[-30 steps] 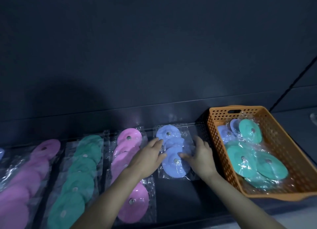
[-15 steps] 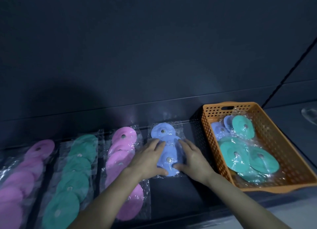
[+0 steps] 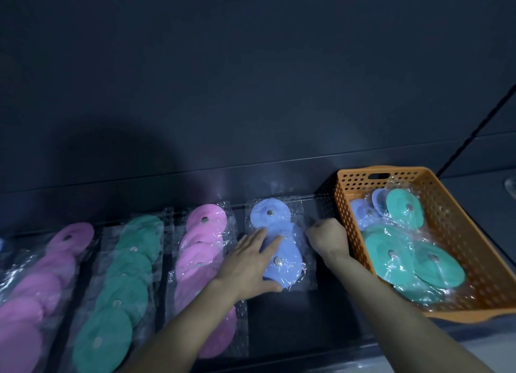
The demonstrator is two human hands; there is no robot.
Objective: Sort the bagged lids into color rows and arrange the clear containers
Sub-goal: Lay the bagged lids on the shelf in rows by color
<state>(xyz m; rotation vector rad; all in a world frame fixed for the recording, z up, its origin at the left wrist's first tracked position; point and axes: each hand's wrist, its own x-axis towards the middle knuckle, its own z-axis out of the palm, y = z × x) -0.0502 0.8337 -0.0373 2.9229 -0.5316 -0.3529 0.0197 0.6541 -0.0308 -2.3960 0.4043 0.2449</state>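
Note:
A short row of blue bagged lids (image 3: 279, 241) lies on the dark shelf, left of the orange basket (image 3: 458, 233). My left hand (image 3: 248, 263) rests flat on the row's left side, fingers spread over the plastic. At the row's right edge my right hand (image 3: 328, 237) pinches the bag's plastic (image 3: 310, 221). To the left run a pink row (image 3: 206, 261), a green row (image 3: 120, 289) and another pink row (image 3: 42, 294). The basket holds green bagged lids (image 3: 413, 261) and a few blue ones (image 3: 365, 210).
A dark back wall (image 3: 251, 79) rises close behind the rows. The shelf's front edge (image 3: 335, 356) runs below my forearms. Something clear shows at the far right edge (image 3: 512, 185); a blue bit sits at the far left edge (image 3: 1, 245).
My left hand has stayed flat on the blue lids. My right hand has slid off them to the bag's right edge and closed on the plastic.

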